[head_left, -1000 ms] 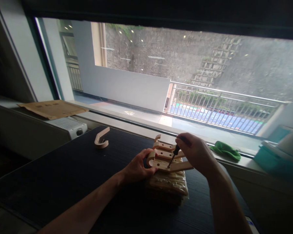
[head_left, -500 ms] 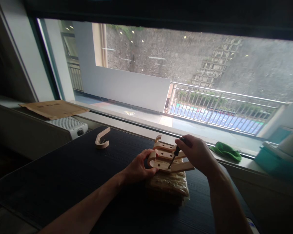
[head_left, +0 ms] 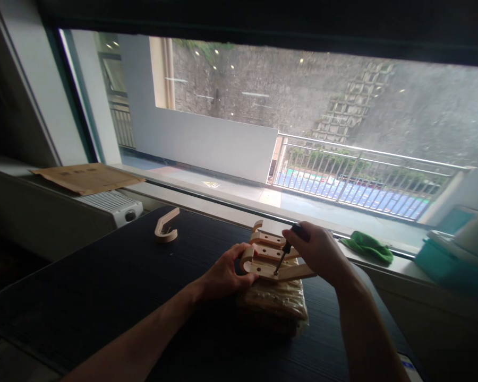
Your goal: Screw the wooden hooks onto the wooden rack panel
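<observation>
My right hand [head_left: 316, 246] grips the dark handle of a screwdriver [head_left: 283, 255], tilted with its tip down at a screw in the nearest wooden hook [head_left: 295, 272]. The curled left end of that hook is pinched between the thumb and fingers of my left hand [head_left: 231, 268]. Behind it lie more pale wooden hooks [head_left: 271, 251] in a row, each with dark holes. They rest on a block wrapped in clear plastic [head_left: 274, 302]. A separate wooden hook [head_left: 165, 228] lies to the left, with small screws [head_left: 167, 230] inside its curve.
The dark table [head_left: 115, 286] stands against a window ledge. On the ledge are a green cloth [head_left: 368, 247] and a teal container [head_left: 442, 262] at the right. A brown paper envelope [head_left: 87, 178] lies at the left above a white heater-like unit [head_left: 115, 204].
My right hand and the screwdriver handle have shifted slightly, with the tip still at the same screw. My left hand keeps its place on the hook.
</observation>
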`<state>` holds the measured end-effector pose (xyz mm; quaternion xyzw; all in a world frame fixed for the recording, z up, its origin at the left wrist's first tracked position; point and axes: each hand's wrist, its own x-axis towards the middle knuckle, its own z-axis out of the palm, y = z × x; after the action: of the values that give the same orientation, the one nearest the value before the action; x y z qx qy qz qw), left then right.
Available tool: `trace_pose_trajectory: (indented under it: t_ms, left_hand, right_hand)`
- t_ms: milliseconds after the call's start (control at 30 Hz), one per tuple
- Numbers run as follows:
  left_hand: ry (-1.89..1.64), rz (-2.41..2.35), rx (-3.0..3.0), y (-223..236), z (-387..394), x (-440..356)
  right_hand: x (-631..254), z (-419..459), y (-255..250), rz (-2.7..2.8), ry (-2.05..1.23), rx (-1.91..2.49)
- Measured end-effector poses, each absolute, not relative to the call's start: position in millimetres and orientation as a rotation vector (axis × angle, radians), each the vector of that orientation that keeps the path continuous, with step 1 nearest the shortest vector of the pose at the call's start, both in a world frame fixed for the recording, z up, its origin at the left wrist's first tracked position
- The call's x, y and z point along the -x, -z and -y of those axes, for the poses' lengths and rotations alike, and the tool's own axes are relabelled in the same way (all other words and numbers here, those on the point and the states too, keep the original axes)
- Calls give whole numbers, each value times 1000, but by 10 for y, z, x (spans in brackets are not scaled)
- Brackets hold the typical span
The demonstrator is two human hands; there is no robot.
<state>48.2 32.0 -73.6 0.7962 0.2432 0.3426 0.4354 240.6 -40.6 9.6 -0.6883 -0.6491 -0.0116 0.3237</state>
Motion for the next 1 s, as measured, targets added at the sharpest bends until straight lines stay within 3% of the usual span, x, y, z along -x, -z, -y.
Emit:
trace_pose_trajectory:
  t_ms: [1000]
  left_hand:
    - [-864,-582,-2008,750,-332,-483]
  right_hand:
    - [-2323,462,-169,1735,-83,1719]
